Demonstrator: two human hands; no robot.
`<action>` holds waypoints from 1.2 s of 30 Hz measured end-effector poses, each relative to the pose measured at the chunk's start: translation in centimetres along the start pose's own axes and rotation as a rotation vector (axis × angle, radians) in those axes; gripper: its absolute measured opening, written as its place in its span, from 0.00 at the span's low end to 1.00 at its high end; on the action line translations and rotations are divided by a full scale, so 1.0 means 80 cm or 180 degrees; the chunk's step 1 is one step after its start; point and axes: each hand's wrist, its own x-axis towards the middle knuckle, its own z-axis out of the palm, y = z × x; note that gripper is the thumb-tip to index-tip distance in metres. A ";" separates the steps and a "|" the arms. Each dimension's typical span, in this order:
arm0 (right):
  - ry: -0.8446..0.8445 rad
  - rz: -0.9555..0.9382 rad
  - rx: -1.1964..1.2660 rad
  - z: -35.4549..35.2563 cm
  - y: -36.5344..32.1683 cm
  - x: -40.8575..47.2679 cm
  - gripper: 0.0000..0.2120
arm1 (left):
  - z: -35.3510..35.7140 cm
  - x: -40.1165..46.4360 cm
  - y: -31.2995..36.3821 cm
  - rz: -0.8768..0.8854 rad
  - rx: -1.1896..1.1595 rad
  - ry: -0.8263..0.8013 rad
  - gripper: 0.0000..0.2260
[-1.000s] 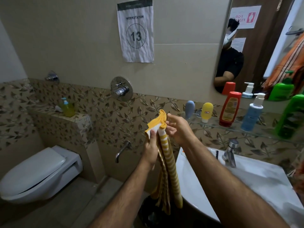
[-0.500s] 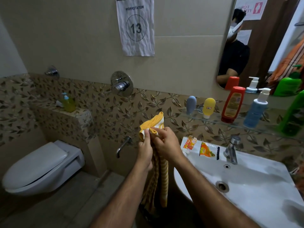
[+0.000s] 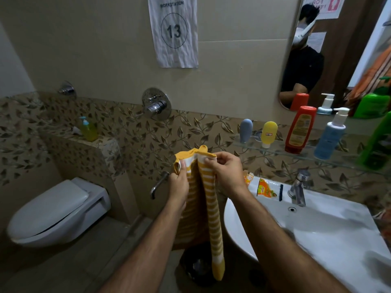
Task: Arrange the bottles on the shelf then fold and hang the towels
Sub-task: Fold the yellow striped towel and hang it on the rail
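A person's two bare hands hold a yellow-and-white striped towel point(image 3: 208, 199) up by its top edge in front of a leaf-patterned tiled wall, between a toilet point(image 3: 53, 212) and a white sink point(image 3: 330, 233). The left hand point(image 3: 179, 182) grips the towel's left top corner with curled fingers, the thumb pressed on the cloth; the right hand point(image 3: 225, 170) pinches the right top corner between thumb and fingertips. The towel hangs in long folds, its lower end dangling over a dark object on the floor that is too dim to identify. On the glass shelf point(image 3: 275, 152) above the sink stand a grey bottle point(image 3: 246, 130), a yellow bottle point(image 3: 268, 133), a red bottle point(image 3: 300, 129) and a blue pump bottle point(image 3: 330, 137); a green bottle point(image 3: 378, 142) is cut off by the right edge. Sachets point(image 3: 265, 188) lie on the sink rim beside the tap point(image 3: 298, 189), partly hidden behind the right wrist. The mirror point(image 3: 338, 49) shows only part of a reflected figure in dark clothing and an orange striped cloth at its edge. A paper sign point(image 3: 173, 32) reading "WORKSTATION 13" is cropped at the top. A yellow-green dispenser point(image 3: 88, 130) sits on the ledge above the toilet, with a small pale item beside it that cannot be made out.
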 end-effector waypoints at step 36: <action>-0.1193 0.0201 0.0268 -0.061 0.008 0.028 0.32 | -0.046 0.003 0.077 -0.0033 -0.1688 -0.2227 0.22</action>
